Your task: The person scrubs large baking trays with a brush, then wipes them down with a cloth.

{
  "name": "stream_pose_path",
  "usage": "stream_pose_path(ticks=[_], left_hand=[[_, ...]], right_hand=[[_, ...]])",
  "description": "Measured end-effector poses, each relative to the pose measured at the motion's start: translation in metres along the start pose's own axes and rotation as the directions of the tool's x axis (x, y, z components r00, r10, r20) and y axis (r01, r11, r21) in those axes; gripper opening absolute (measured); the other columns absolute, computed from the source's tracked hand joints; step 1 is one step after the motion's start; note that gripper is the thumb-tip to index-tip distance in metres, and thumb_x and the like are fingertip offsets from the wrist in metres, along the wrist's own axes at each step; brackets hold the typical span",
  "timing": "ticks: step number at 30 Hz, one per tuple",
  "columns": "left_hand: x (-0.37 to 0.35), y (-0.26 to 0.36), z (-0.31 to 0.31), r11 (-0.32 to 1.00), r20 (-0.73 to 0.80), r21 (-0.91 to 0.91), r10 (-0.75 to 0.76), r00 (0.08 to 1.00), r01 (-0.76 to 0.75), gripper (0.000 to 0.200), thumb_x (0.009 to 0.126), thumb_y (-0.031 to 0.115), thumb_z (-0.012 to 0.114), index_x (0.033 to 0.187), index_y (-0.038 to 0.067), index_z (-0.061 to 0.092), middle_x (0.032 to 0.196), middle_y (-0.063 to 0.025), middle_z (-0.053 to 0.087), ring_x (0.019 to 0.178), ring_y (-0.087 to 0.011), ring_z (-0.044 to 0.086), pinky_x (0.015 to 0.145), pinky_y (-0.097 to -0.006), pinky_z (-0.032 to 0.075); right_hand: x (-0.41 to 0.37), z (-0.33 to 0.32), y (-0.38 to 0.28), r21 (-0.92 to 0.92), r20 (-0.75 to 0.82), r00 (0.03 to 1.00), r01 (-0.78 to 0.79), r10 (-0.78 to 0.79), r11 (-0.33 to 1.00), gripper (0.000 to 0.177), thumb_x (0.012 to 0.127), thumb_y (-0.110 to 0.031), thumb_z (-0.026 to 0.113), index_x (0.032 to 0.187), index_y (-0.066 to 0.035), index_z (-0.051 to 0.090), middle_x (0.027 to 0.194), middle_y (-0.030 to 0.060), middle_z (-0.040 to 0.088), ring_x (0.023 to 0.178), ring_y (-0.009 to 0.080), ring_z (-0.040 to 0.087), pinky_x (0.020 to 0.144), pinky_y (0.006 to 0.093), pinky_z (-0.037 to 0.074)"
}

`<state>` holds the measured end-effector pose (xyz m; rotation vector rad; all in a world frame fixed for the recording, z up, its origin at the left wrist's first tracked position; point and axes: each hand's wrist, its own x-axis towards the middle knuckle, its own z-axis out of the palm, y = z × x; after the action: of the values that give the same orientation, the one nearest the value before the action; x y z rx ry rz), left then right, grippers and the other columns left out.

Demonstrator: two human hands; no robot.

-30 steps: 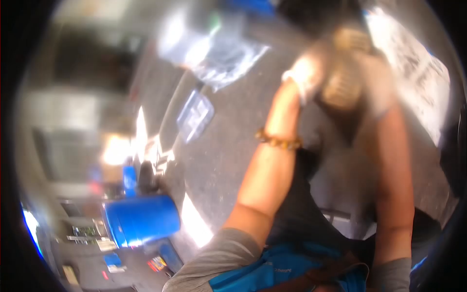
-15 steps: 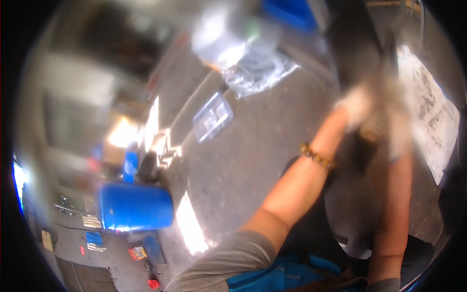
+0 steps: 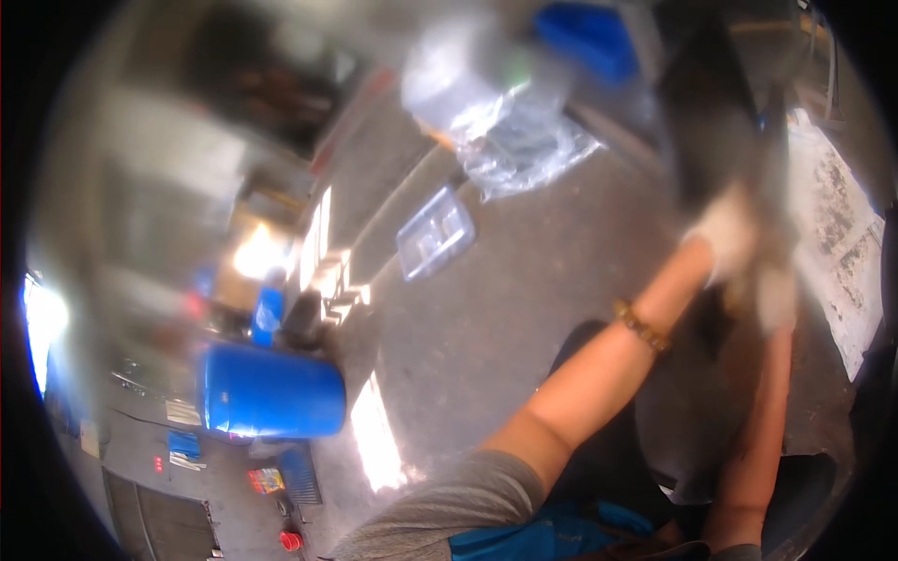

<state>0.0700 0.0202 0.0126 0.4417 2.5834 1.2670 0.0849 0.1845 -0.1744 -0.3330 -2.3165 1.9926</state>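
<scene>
My left hand (image 3: 730,232), in a whitish glove with a beaded bracelet (image 3: 642,324) at the wrist, is at the lower end of a dark, blurred panel (image 3: 706,112). Just below and to its right is my right hand (image 3: 775,299), also in a pale glove. A thin grey upright piece (image 3: 774,154) runs above the two hands. Between them shows a yellowish-brown patch (image 3: 737,297), smeared by motion. The fingers of both hands are blurred, so I cannot tell what they grip.
A stained white sheet (image 3: 832,234) lies right of the hands. On the floor to the left are a clear plastic tray (image 3: 436,232) and crumpled clear plastic (image 3: 528,150). A blue barrel (image 3: 274,393) is farther left, and a blue bin (image 3: 589,39) at the top.
The view has shifted, so the surroundings appear farther right and slightly lower. Both gloved hands have come down a little towards me, the right one more, and stay close together.
</scene>
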Motion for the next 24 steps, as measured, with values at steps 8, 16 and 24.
stream_pose_path(ticks=[8, 16, 24], left_hand=[[0.001, 0.020, 0.017, 0.998, -0.022, -0.058, -0.004, 1.000, 0.002, 0.070, 0.099, 0.039, 0.057, 0.145, -0.009, 0.033, 0.131, -0.0386, 0.056, 0.128, -0.0488, 0.054, 0.109, -0.0435, 0.042], [0.002, 0.034, 0.024, 0.999, -0.053, -0.037, -0.002, 0.999, 0.000, 0.062, 0.097, 0.034, 0.058, 0.138, -0.009, 0.040, 0.124, -0.0387, 0.059, 0.120, -0.0500, 0.058, 0.102, -0.0470, 0.047], [0.002, 0.026, 0.025, 0.995, -0.030, 0.032, 0.095, 0.995, -0.094, 0.059, 0.097, 0.032, 0.058, 0.134, -0.010, 0.041, 0.116, -0.0376, 0.063, 0.115, -0.0498, 0.061, 0.097, -0.0477, 0.049]], right_hand=[[0.009, 0.003, 0.253, -0.529, -0.140, 0.976, -0.215, 0.165, 0.821, 0.051, 0.093, -0.044, 0.057, 0.118, 0.000, 0.068, 0.113, 0.0295, 0.068, 0.110, 0.0459, 0.064, 0.092, 0.0491, 0.051], [0.010, -0.003, 0.189, -0.551, -0.150, 0.985, -0.153, 0.083, 0.821, 0.049, 0.093, -0.035, 0.063, 0.122, 0.005, 0.065, 0.109, 0.0233, 0.072, 0.104, 0.0375, 0.069, 0.090, 0.0434, 0.051], [-0.053, -0.016, -0.088, 0.006, -0.142, 0.976, 0.170, -0.167, 0.985, 0.049, 0.099, -0.024, 0.057, 0.137, 0.006, 0.053, 0.123, 0.0213, 0.067, 0.112, 0.0317, 0.064, 0.097, 0.0392, 0.048]])
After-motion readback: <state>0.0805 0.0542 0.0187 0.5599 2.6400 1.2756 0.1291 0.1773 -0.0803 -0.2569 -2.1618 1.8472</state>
